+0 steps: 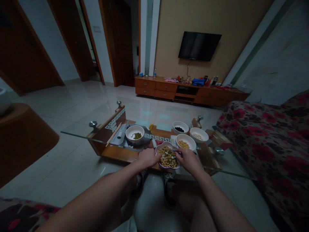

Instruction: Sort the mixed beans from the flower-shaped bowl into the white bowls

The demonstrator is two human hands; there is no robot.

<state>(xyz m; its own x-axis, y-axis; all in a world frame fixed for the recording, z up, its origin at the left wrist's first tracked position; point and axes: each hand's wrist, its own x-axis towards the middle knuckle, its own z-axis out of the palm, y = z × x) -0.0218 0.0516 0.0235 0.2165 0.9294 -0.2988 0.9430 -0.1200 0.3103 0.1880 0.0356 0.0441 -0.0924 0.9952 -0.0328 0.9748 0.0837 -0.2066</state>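
Between my hands is a flower-shaped bowl point(156, 150) with a scalloped, purplish rim, tilted toward me at the table's near edge. Mixed yellow, green and a few white beans point(167, 158) fill it. My left hand point(147, 158) is closed on its left side, thumb over the rim. On the opposite side my right hand point(189, 160) is closed at the rim; a thin dark edge by its fingers is too small to name. Just beyond stands a white bowl of yellow beans point(183, 144). Farther left, a white bowl point(129, 135) holds green beans point(137, 136).
Behind, a bowl of black beans point(179, 129) and a bowl of white pieces point(198, 136) stand on the glass table point(79, 135). Chopsticks point(113, 134) lie at the left. A flowered sofa point(260, 138) is at the right, a brown stool point(24, 138) at the left.
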